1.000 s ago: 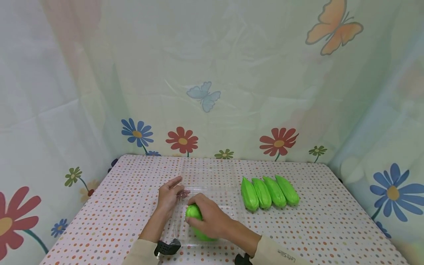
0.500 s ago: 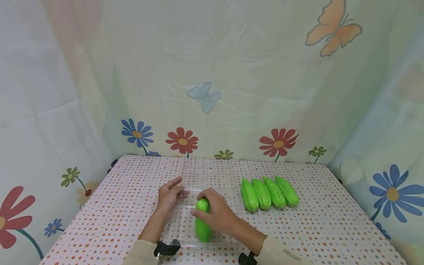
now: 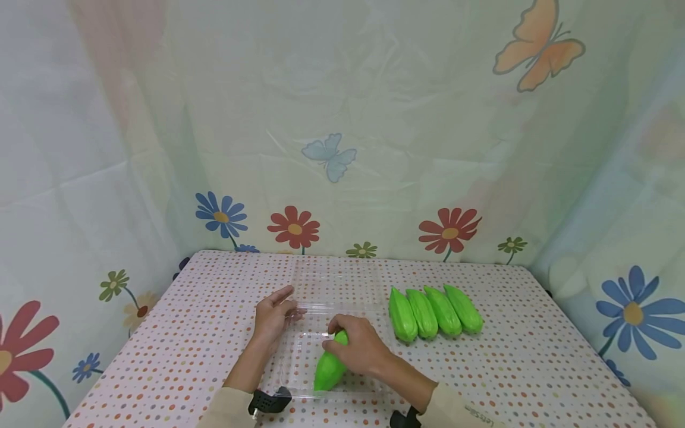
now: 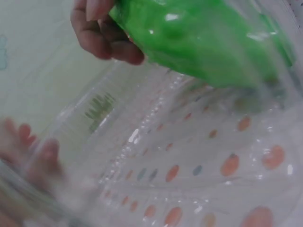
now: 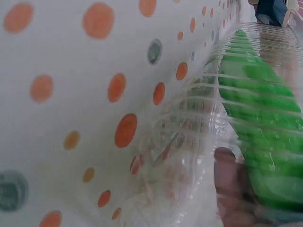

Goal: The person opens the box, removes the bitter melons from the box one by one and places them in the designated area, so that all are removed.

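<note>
My right hand point(image 3: 358, 343) grips the upper end of a glossy green, gourd-shaped vegetable point(image 3: 329, 371), thumb on its left side and fingers over the far end. The vegetable slants inside a clear plastic clamshell box point(image 3: 297, 356), its lower end towards the near wall. In the right wrist view the vegetable point(image 5: 265, 104) shows through the ribbed box wall, a fingertip point(image 5: 226, 163) beside it. My left hand point(image 3: 272, 318) rests at the box's far left corner, fingers extended, some seen through the plastic.
Several matching green vegetables point(image 3: 433, 312) lie side by side right of the box. The raised or laid-back clear lid point(image 3: 337, 279) extends behind it. A dotted cloth point(image 3: 508, 351) covers the table, with a flower-print curtain point(image 3: 396, 148) around it.
My right hand has moved right with the vegetable inside the box, and the vegetable has turned from leaning left through upright to slanting right at its far end. My left hand stays put.
</note>
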Tool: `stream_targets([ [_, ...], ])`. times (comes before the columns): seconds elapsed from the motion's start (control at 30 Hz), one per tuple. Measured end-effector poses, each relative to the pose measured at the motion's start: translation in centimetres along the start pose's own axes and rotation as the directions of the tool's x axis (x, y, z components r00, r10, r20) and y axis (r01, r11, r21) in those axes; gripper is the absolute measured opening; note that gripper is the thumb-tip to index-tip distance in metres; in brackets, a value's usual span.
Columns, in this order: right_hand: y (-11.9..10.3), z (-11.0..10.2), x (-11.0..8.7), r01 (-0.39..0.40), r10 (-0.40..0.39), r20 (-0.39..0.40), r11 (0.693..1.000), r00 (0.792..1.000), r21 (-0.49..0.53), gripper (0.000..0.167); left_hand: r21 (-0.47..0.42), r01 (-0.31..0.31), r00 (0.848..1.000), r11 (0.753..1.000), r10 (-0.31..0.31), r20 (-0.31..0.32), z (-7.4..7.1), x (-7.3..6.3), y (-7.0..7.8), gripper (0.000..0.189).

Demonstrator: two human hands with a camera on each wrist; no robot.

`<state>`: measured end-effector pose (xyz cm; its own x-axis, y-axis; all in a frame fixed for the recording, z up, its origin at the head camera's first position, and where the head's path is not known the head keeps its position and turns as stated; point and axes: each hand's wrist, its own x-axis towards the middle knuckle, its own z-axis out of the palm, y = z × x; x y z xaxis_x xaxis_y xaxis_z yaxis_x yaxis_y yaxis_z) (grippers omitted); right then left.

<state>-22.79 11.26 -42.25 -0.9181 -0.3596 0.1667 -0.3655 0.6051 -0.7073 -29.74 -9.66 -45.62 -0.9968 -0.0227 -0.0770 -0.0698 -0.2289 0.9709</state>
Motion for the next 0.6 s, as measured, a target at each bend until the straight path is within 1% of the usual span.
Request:
stream_targets([
  [0.13,0.0,-0.3,-0.1,0.0,0.002,0.07,0.999,0.998,-0.034,0.02,-0.002,-0.002,1.0,1.0,0.002,-0.004,0.0,0.0,0.0,0.05],
  [0.27,0.0,-0.7,0.0,-0.011,0.015,0.118,0.999,0.993,-0.033,0.014,-0.01,-0.001,1.0,1.0,0.001,-0.005,0.0,0.0,0.0,0.051],
  [0.37,0.0,-1.1,-0.1,-0.003,0.008,0.173,1.0,0.985,-0.029,0.015,-0.007,-0.001,1.0,1.0,0.001,-0.007,0.0,0.0,-0.1,0.051],
  [0.47,0.0,-1.6,-0.2,0.009,0.003,0.243,0.999,0.97,-0.05,0.018,-0.002,-0.002,1.0,1.0,0.002,-0.006,0.0,0.0,-0.1,0.051],
  [0.53,0.0,-1.9,-0.3,0.016,0.002,0.3,0.998,0.954,-0.058,0.021,0.002,0.0,1.0,1.0,0.0,-0.007,0.1,0.0,0.0,0.052],
  [0.6,-0.1,-2.0,-0.3,0.017,0.003,0.361,0.999,0.933,-0.051,0.023,0.008,-0.001,1.0,1.0,0.001,-0.007,0.1,0.0,0.0,0.052],
])
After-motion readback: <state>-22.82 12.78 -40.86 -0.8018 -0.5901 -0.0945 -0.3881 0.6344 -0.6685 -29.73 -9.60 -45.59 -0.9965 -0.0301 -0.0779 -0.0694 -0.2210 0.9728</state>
